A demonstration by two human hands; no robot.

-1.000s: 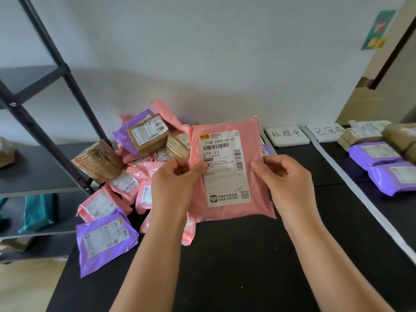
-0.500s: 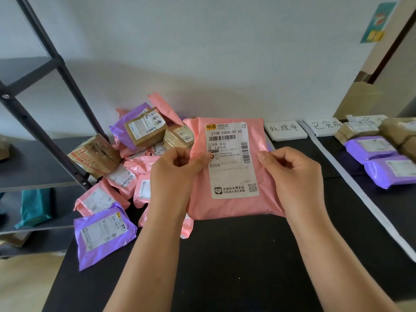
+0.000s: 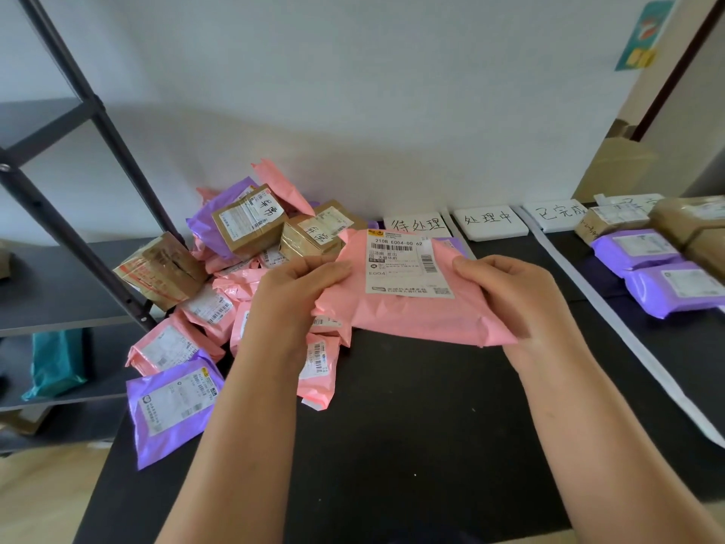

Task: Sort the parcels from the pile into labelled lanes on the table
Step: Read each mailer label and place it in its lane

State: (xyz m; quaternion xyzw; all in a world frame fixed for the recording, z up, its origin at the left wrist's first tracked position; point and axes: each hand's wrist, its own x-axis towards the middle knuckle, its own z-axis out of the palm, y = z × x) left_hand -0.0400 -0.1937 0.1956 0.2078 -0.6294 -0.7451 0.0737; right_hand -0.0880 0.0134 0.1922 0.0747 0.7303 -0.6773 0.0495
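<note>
Both my hands hold a pink mailer parcel (image 3: 408, 312) with a white shipping label, tilted back above the black table (image 3: 412, 445). My left hand (image 3: 292, 296) grips its left edge and my right hand (image 3: 506, 292) grips its right edge. The pile of parcels (image 3: 235, 268), pink and purple bags and brown boxes, lies at the table's left. White lane labels (image 3: 488, 221) with handwritten characters stand along the back wall. Sorted purple parcels (image 3: 663, 272) and brown boxes lie in the right lane.
A white tape strip (image 3: 612, 320) runs across the table and divides the lanes. A dark metal shelf rack (image 3: 78, 268) stands at the left with a teal bag (image 3: 55, 363) on a lower shelf. A cardboard box (image 3: 161, 270) leans on the rack.
The pink parcel has tipped from upright and facing me to lying back flatter and lower. The lane label behind it is now uncovered. Both hands keep their hold.
</note>
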